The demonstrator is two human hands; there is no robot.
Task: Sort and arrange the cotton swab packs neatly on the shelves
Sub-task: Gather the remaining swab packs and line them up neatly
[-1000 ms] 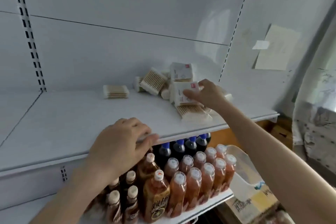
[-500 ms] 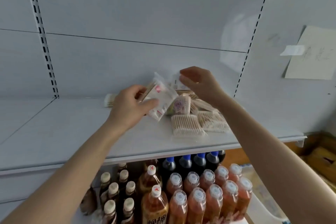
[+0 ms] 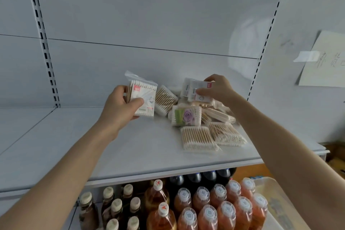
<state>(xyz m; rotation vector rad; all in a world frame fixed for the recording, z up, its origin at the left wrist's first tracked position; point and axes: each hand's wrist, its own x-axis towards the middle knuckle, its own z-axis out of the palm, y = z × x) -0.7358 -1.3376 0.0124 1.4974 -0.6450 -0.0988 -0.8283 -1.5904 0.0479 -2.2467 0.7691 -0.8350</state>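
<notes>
Gripping packs [image 3: 142,99], left hand [image 3: 119,106], right hand [image 3: 216,89]; pile [image 3: 197,136] toward shelf's [image 3: 93,145] right edge

Left hand [image 3: 119,104] now grips a swab pack [image 3: 142,99].

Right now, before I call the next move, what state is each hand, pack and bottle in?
left hand, grips white-label pack upright.
right hand, pinches labelled pack above the pile.
rose-label pack, propped on the pile, label facing out.
front-left clear pack, flat on the shelf.
front-right clear pack, flat beside it.
bottles, upright, capped, below the shelf.
</notes>
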